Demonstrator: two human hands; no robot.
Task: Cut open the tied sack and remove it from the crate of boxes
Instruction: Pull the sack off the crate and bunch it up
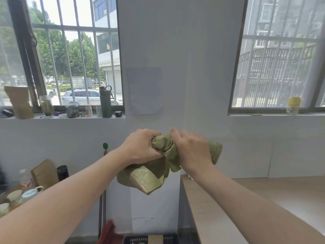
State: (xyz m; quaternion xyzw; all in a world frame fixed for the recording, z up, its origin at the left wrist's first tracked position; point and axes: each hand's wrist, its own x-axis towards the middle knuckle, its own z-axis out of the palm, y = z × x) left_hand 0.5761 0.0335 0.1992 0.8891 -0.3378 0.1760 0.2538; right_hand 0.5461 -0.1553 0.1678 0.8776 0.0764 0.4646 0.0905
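Both bare arms reach forward at chest height, and the 2 hands grip a bunched green sack (163, 164) held up in the air in front of a pale wall. The left hand (142, 147) is clenched around one end of the bundle, fingers curled tight into the cloth; the right hand (191, 152) is clamped over the other end, with a crumpled corner sticking out past it to the right. The sack is a woven plastic weave with a fine glittery sheen (olive to yellow-green), twisted into a thick roll between the hands, while a loose flap with a folded, angular edge hangs below the left wrist. At the near bottom edge a dark slatted plastic crate (151, 239) shows, with something tan inside it. To the right runs a smooth light wood surface (263, 199). On the far left windowsill stands a tall matte green bottle (105, 103) among glass jars.
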